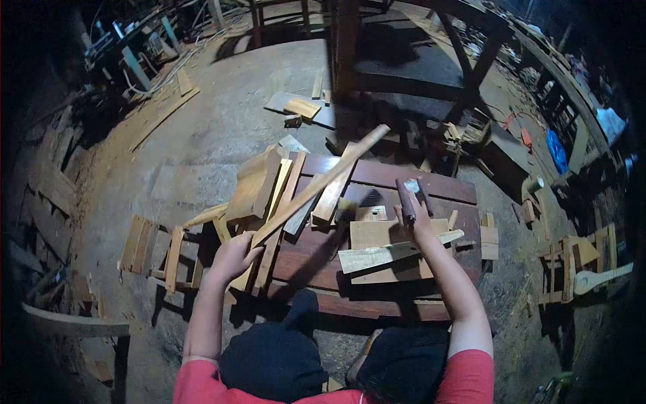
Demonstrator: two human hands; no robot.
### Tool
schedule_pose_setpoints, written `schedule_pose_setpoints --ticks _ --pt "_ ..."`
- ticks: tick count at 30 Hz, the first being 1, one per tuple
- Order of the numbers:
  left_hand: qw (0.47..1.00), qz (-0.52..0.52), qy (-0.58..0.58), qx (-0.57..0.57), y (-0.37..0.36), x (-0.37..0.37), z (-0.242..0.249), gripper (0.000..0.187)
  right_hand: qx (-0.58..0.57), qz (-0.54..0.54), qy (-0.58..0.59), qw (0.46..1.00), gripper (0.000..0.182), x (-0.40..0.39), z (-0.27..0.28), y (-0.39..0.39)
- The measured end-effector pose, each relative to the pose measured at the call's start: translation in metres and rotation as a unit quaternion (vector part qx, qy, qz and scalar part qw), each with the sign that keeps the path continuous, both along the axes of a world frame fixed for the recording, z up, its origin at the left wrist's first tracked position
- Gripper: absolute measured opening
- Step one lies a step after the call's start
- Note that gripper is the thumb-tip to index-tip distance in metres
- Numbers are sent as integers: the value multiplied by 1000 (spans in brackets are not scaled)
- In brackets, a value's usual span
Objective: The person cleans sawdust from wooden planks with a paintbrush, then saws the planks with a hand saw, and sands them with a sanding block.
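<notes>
My left hand [233, 257] is closed round the near end of a long, narrow wooden strip [323, 182], which slants up and away over the low reddish-brown table [454, 192]. At the table's right side, my right hand [421, 221] has its fingers wrapped about a dark brown wooden piece [406, 196] with a pale patch beside it; its exact kind I cannot tell. Below that forearm lie a flat light board [370, 232] and a paler strip [373, 257]. Several wooden pieces and a thick curved block [250, 188] sit near the held strip.
Small wooden frames stand on the floor at left [173, 259] and right [572, 266]. Beyond the table, offcuts [301, 108] lie on the concrete, close to a tall dark wooden structure [344, 54]. A blue bag [556, 151] rests at the far right.
</notes>
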State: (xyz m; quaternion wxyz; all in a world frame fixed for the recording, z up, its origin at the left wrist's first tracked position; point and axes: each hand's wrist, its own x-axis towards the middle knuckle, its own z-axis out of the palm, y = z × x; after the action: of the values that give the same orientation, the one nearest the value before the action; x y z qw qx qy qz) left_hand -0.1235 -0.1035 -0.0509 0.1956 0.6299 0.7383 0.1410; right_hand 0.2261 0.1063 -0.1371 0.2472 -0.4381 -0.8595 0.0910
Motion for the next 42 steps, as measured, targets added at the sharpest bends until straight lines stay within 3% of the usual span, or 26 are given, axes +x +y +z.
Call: schedule_pose_setpoints --ticks 3,6,9,10,11,13,14,15,17,19,21,23,25,26,27,29,33,35,36,37,39,40,42 --pt "992 -76 102 -5 9 11 28 27 49 38 -7 998 63 -11 25 -2" --pt "979 -129 152 44 13 23 43 27 34 102 34 994 85 -24 48 -11" --pt "962 -172 210 40 18 39 63 24 43 138 -10 989 86 -29 43 -16" --pt "950 -202 226 80 19 42 67 24 44 145 -14 988 77 -31 44 -20" --pt "935 -232 240 119 21 45 70 23 91 155 -65 982 68 -33 10 -2" --pt "914 -264 276 140 26 46 74 25 135 158 -70 976 70 -34 17 -7" --pt "897 -281 300 163 29 46 78 26 64 180 -40 981 72 -32 21 -12" --pt "879 -299 323 186 32 47 80 27 62 172 -40 982 72 -32 29 -17" --pt "894 -300 293 155 38 48 91 35 67 166 2 984 73 -30 37 -19" --pt "924 -212 256 186 38 58 115 37 67 155 66 983 68 -27 37 -17" --pt "836 -50 396 376 32 39 105 52 96 138 87 982 66 -26 46 -17" --pt "786 49 170 592 36 36 110 65 54 129 145 980 68 -23 47 -18" --pt "731 72 -140 664 49 29 84 75 65 126 165 976 69 -25 45 -17" --pt "732 69 -145 662 54 33 72 75 75 121 166 976 69 -27 45 -18" --pt "727 62 -321 604 60 41 60 79 86 124 158 976 69 -28 43 -17" --pt "645 47 -632 426 64 58 46 88 82 109 164 977 67 -35 44 -25" --pt "618 21 -684 387 79 81 53 85 91 77 159 980 67 -49 49 -43" --pt "615 88 -660 422 88 82 61 81 115 90 187 972 69 -54 53 -49" --pt "603 102 -663 431 88 87 72 59 106 92 175 974 70 -56 55 -53" --pt "604 102 -664 429 90 85 73 59 98 94 164 977 70 -57 57 -55" --pt "611 138 -667 403 94 77 75 41 112 111 183 970 71 -60 56 -56" --pt "584 105 -699 399 92 87 84 27 82 136 206 966 70 -60 65 -61" --pt "583 77 -701 402 90 86 81 22 -34 173 233 956 60 -61 83 -71"
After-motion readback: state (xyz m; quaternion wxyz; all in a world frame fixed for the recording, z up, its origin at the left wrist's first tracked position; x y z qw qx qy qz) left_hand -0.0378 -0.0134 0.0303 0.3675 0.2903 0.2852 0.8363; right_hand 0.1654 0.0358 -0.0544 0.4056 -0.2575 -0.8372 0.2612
